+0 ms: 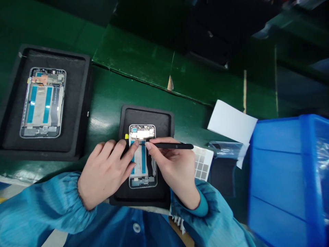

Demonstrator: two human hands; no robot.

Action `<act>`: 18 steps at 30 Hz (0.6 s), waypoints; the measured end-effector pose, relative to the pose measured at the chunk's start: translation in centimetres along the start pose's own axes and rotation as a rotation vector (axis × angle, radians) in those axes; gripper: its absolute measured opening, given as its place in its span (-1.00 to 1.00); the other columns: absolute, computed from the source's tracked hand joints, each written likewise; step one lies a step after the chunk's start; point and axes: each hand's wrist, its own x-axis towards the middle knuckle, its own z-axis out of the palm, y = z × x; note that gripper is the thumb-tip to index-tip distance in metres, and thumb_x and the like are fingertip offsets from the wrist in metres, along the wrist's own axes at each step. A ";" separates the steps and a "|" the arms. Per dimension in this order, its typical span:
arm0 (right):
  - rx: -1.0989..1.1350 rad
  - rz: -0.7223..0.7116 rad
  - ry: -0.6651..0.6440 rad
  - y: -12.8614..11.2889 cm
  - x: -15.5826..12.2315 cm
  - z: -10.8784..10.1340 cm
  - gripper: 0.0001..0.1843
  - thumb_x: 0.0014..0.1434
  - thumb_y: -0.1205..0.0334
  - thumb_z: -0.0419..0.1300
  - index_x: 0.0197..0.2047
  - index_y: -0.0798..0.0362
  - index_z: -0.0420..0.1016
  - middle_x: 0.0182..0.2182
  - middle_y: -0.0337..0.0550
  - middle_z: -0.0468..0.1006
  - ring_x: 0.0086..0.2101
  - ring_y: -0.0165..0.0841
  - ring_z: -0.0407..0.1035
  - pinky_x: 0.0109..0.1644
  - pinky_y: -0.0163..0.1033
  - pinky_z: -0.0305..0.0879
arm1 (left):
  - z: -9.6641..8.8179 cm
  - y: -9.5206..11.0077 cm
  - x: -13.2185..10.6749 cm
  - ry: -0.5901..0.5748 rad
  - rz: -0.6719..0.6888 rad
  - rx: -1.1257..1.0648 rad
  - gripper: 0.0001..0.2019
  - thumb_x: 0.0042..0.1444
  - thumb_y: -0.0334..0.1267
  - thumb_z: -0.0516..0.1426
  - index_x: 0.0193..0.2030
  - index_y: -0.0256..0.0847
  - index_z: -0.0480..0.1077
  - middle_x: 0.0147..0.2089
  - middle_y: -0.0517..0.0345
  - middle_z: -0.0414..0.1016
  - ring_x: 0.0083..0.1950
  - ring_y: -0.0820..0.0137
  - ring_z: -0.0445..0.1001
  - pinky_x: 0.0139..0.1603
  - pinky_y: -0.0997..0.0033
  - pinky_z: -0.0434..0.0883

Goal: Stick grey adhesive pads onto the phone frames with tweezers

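An opened phone (140, 161) lies in a black foam tray (147, 111), its circuit board at the top and blue strips below. My right hand (174, 161) pinches black tweezers (177, 146), whose tips point left at the area just under the board. My left hand (109, 164) rests at the phone's left side, index fingertip pressing near the tweezer tips, the other fingers loosely bent and apart. Whether a tiny part sits under that fingertip is hidden. A small yellow tab (126, 136) sticks out from the phone's upper left edge.
At the left, another opened phone (42, 103) lies in a larger black tray (83, 89). A sheet of grey square stickers (203, 163), a clear plastic pouch (223, 150), white paper (231, 120) and a blue bin (277, 171) are on the right. A raised green ledge (144, 72) runs behind.
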 end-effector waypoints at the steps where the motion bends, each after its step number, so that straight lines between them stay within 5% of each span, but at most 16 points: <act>1: 0.002 0.002 -0.001 0.0 0.0 0.0 -0.89 0.10 0.19 0.42 -0.31 0.02 0.64 -0.41 -0.19 0.69 -0.45 -0.34 0.59 -0.40 -0.31 0.54 | 0.0 0.0 0.1 0.004 0.007 0.004 -0.49 0.31 -0.12 0.07 0.36 -0.21 0.31 0.01 -0.11 0.44 -0.07 0.10 0.35 -0.18 0.12 0.31; 6: 0.015 -0.013 0.039 0.1 0.0 -0.1 -0.85 0.11 0.17 0.42 -0.28 0.04 0.63 -0.41 -0.18 0.69 -0.46 -0.32 0.58 -0.40 -0.28 0.53 | 0.1 0.3 0.3 0.048 0.046 0.008 -0.53 0.34 -0.18 0.03 0.31 -0.31 0.36 0.18 -0.09 0.47 0.12 0.05 0.36 0.04 0.03 0.32; 18: 0.126 0.026 0.039 0.2 0.2 -0.2 -0.84 0.08 0.15 0.42 -0.30 0.02 0.61 -0.45 -0.18 0.67 -0.47 -0.32 0.56 -0.43 -0.25 0.51 | -0.5 -1.1 1.0 -0.011 0.126 -0.053 -0.61 0.32 -0.16 0.10 0.24 -0.17 0.42 0.15 -0.08 0.48 0.11 0.06 0.41 0.06 0.03 0.40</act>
